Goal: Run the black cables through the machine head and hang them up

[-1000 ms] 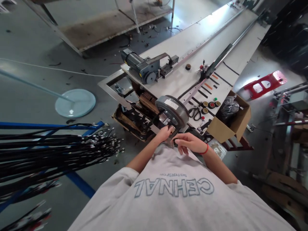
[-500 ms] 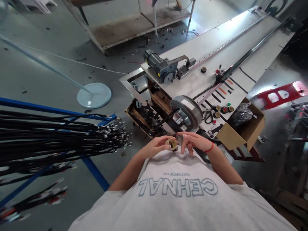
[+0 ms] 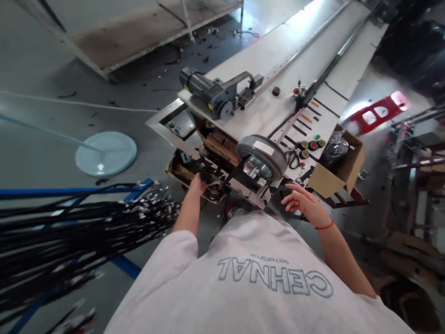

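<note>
My left hand [image 3: 198, 184] reaches over the open cardboard box [image 3: 176, 168] below the table's near end; its fingers are partly hidden among dark items there, and I cannot make out whether it holds anything. To the right, my right hand [image 3: 301, 202] hovers in front of the table's near corner, fingers apart, nothing in it. Between the two hands, at the table's end, stands a large grey roll [image 3: 262, 150] with a white label. Several tape rolls [image 3: 303, 155] and black-handled scissors [image 3: 293, 159] lie right of it.
A motor unit [image 3: 205, 90] is on the long white table [image 3: 239, 58]. An open carton [image 3: 325, 180] with plastic stands at the right edge. Black cable bundles [image 3: 86, 227] hang on a blue frame at left, near a round pale base [image 3: 107, 160]. A red stool [image 3: 378, 112] is farther right.
My left hand has moved from my shirt front to the box, and the tape ring it held is no longer seen. My right hand has moved right and opened. The view has shifted.
</note>
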Tool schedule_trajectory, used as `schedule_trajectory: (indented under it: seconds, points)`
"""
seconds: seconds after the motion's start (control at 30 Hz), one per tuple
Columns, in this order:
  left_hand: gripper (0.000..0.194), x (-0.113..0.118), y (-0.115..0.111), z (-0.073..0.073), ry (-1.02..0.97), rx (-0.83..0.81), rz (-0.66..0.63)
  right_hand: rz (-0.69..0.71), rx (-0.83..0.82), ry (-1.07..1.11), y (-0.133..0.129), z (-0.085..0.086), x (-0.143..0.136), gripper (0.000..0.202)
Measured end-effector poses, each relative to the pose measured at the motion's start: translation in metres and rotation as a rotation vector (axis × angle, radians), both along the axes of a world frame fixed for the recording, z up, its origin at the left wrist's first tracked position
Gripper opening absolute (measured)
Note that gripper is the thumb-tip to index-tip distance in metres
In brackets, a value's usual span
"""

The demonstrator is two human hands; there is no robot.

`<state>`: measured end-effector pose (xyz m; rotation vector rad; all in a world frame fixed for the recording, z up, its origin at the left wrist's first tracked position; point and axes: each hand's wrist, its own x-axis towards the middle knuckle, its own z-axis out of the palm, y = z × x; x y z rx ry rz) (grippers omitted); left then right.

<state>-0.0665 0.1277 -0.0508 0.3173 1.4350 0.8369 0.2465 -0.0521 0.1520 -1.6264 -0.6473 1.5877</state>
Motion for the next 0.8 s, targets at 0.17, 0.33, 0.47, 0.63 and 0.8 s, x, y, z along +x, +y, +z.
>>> schedule_trajectory:
  seconds: [0.17, 0.33, 0.47, 0.63, 0.8]
  points:
    - [0.008, 0.014, 0.005, 0.058, 0.391, 0.367, 0.33, -0.164, -0.001, 0.008, -0.022, -0.022, 0.028, 0.044]
    - [0.011, 0.091, 0.008, 0.148, 0.531, 0.977, 0.264, -0.171, 0.112, 0.02, -0.016, -0.047, 0.076, 0.041]
    - [0.01, 0.177, 0.0, 0.189, 0.662, 1.25, -0.05, -0.208, 0.171, -0.091, -0.016, -0.082, 0.157, 0.034]
    - [0.021, 0.226, -0.001, 0.182, 1.117, 1.108, -0.362, -0.306, -0.117, -0.556, -0.023, -0.156, 0.304, 0.026]
    - [0.023, 0.229, 0.001, 0.185, 1.417, 0.975, -0.51, 0.045, -0.471, -0.96, 0.0, -0.238, 0.407, 0.031]
